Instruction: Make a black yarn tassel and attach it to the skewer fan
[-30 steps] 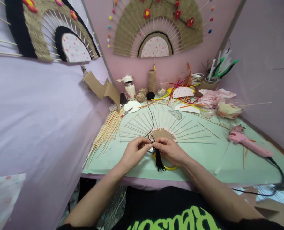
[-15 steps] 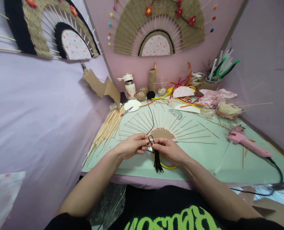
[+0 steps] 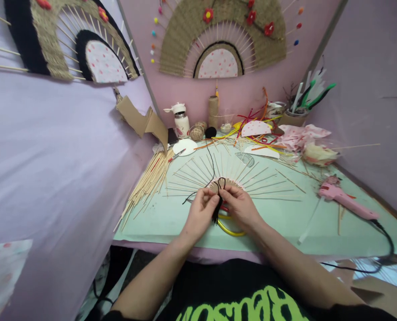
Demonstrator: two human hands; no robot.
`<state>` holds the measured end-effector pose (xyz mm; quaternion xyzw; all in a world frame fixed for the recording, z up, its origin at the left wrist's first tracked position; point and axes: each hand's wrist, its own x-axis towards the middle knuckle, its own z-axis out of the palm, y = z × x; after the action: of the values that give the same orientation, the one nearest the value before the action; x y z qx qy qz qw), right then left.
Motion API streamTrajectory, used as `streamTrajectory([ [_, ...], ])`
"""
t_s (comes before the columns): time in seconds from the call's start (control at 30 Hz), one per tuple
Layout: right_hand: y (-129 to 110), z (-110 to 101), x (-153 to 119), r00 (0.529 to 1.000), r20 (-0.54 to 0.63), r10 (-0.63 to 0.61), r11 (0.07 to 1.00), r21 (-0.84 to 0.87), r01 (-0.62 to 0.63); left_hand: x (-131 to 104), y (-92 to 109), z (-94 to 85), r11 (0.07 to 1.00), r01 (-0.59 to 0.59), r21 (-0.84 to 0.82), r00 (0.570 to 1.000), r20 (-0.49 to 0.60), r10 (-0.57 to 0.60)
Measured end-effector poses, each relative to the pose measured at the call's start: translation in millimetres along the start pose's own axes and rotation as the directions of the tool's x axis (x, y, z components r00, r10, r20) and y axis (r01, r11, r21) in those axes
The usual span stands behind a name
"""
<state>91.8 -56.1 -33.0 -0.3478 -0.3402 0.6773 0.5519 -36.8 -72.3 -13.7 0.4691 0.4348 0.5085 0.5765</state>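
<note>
A black yarn tassel (image 3: 217, 212) with a small loop at its top hangs between my two hands, over the table's near part. My left hand (image 3: 203, 209) is closed in a pinch at the tassel's left side. From the right, my right hand (image 3: 239, 203) pinches the tassel near the base of its loop. A black strand runs from the hands back to a ball of black yarn (image 3: 211, 132). Just beyond the hands lies a fan of thin sticks (image 3: 198, 171) spread from a cardboard half-circle. Beneath my right hand lies a scissors-like yellow handle (image 3: 230, 229), partly covered.
A bundle of wooden sticks (image 3: 148, 180) lies at the left. A pink glue gun (image 3: 347, 200) with a black cord rests at the right. Along the back stand a white bottle (image 3: 181, 122), twine, coloured stems and a pot of tools (image 3: 295, 117). Woven fans (image 3: 175, 53) hang on the walls.
My left hand has moved right and down onto the tassel. The tassel and its loop have shifted slightly up, and a loose black yarn end now shows left of my hands.
</note>
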Motion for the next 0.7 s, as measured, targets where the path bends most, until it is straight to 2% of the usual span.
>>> streamTrajectory([
  [0.13,2,5,-6,0.999,-0.002,-0.047,0.998,0.034,0.047,-5,-6,17.1,0.988,0.000,-0.154,1.000,-0.023,-0.004],
  [0.23,3,10,-9,0.998,0.040,-0.058,0.993,0.107,0.053,-4,-8,20.5,0.982,0.000,-0.187,0.998,-0.067,-0.012],
  [0.37,4,14,-9,0.997,0.000,-0.074,0.973,0.220,0.072,-3,-9,19.0,0.988,-0.081,-0.132,0.987,-0.149,0.062],
  [0.53,5,11,-7,0.998,-0.046,-0.044,0.941,0.332,0.057,-4,-7,15.7,0.990,-0.131,-0.048,0.977,-0.177,0.121],
  [0.7,-2,8,-4,0.996,-0.076,-0.055,0.946,0.316,0.076,-4,-9,10.0,0.982,-0.170,0.079,0.970,-0.162,0.181],
])
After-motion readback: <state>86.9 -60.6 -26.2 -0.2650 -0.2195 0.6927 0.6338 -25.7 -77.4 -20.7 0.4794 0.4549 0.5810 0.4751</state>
